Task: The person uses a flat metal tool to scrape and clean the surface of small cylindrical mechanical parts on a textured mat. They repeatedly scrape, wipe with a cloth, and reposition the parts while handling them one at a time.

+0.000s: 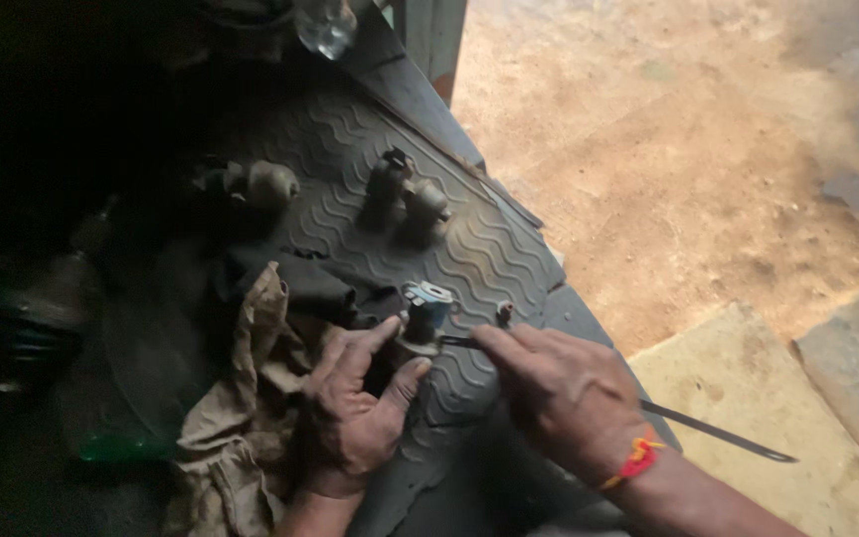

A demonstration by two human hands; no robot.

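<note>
At far left the scene is lost in deep shadow; only a dim, ribbed metal part [47, 313] can be made out, its kind not determinable. A green object [116, 446] is glimpsed below it. A crumpled tan rag [241, 428] is spread over the near left of the work surface, with a dark cloth [295, 278] lying partly across its upper edge.

The surface itself is a dark rubber mat [350, 149] moulded with wavy ridges, laid over a low platform. On the mat, a rounded metal fitting [265, 184] is seen at upper left, and a pair of similar fittings [405, 199] stand close together near the middle.

The left hand [350, 408] is rested on the rag, thumb and forefinger curled partway round the base of a small metal valve-like part [427, 313] with a bluish top, which is held upright on the mat. The right hand [564, 393] is closed around a thin metal rod [718, 433]; its tip is brought against the side of the held part, and its free end is seen projecting past the wrist. A red thread band [636, 459] is worn on that wrist. A small bolt-like piece [504, 313] stands just beside the part.

At upper centre a clear glass object [325, 25] is partly visible. To the right, beyond the platform edge, bare earthen ground [698, 149] is lit by daylight, bordered below by stone slabs [807, 398].
</note>
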